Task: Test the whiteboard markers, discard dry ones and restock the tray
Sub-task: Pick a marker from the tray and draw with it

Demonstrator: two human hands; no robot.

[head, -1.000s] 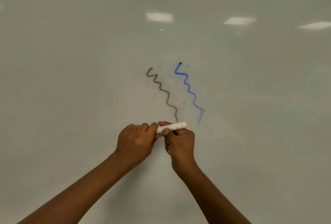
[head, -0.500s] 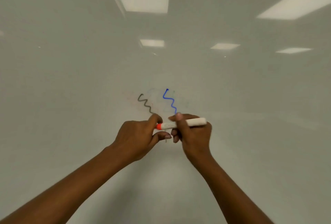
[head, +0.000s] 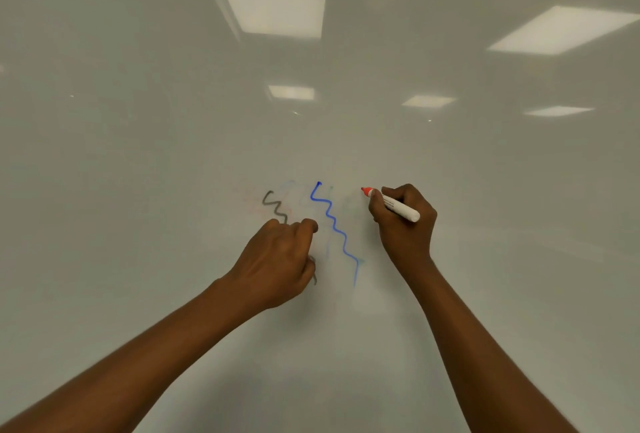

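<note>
Smearing of wavy grey line (head: 273,205) is risked under curled left hand (head: 277,259), contents unseen; red-tipped white marker (head: 398,207) gripped by right hand (head: 407,230).

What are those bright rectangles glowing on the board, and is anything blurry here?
Head view: the rectangles are ceiling lights mirrored in the glossy whiteboard, glare rather than marks. Head view: a soft grey shadow lies beneath the forearms. Head view: the left hand looks slightly softer, while the right hand and its marker are crisp.
</note>
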